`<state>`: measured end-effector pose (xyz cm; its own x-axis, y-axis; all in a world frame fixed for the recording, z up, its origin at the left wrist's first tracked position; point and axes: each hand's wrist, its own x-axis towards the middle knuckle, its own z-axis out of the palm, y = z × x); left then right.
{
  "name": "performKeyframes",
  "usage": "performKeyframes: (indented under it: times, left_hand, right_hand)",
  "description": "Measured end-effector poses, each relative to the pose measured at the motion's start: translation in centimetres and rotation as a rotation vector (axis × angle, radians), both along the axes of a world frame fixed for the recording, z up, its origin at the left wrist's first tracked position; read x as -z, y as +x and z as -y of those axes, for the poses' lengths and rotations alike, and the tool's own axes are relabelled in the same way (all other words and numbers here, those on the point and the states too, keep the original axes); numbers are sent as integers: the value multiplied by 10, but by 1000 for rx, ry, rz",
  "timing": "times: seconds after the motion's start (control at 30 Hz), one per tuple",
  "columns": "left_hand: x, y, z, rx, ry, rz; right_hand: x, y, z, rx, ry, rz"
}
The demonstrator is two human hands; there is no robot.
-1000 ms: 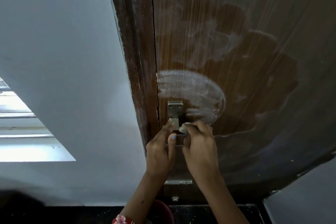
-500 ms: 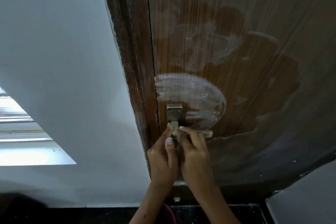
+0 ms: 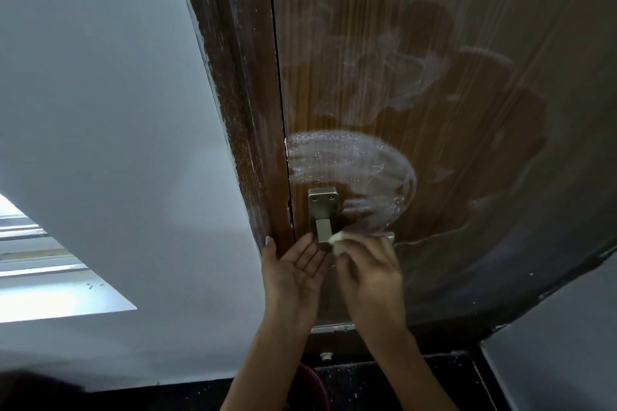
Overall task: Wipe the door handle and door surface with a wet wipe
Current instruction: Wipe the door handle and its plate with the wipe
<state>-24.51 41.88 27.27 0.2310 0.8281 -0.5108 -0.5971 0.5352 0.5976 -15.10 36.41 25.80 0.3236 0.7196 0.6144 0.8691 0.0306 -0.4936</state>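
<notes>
A brown wooden door [image 3: 467, 143] fills the right half, with whitish wet smears above a silver metal handle [image 3: 323, 210]. The handle's lever runs right, mostly hidden behind my right hand [image 3: 370, 274]. That hand pinches a small bunched white wet wipe [image 3: 336, 239] against the lever close to its square neck. My left hand [image 3: 293, 274] is just left of the handle with palm up and fingers spread, holding nothing, its fingertips near the door edge.
The dark wooden door frame [image 3: 240, 93] runs along the door's left edge, beside a white wall [image 3: 100, 110]. A louvred window [image 3: 40, 264] shows at lower left. A dark speckled floor [image 3: 384, 384] and a maroon round object [image 3: 310, 384] lie below.
My left hand has let go near the handle and opened, palm up. My right hand with the wipe has slid slightly lower along the lever.
</notes>
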Motion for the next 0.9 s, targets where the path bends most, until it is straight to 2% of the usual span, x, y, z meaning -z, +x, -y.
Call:
performKeyframes:
  times: [0.07,0.13,0.3,0.5,0.57,0.63,0.7,0.83,0.9]
  left_hand:
    - [-4,-3,-1,13,-22,5]
    - [-6,-4,-2,41,-46,22]
    - [-9,-3,-6,112,-82,60]
    - [-11,-7,-6,120,-122,66]
    - [-12,-5,-5,129,-122,58]
    - [-13,-3,-3,155,-122,45]
    - [-13,-3,-2,164,-132,40]
    - [-11,-5,0,173,-140,45]
    - [-9,-4,0,168,-145,41]
  right_hand:
    - [2,11,3,133,43,-83]
    - [2,6,-1,183,56,-77]
    - [4,-16,-9,8,27,37]
    - [0,19,1,281,50,-25]
    - [-1,1,-7,234,17,32]
    - [2,-13,-9,99,1,127]
    - [2,-6,-3,66,1,130]
    - [1,28,8,289,57,21]
    - [1,20,1,296,70,34]
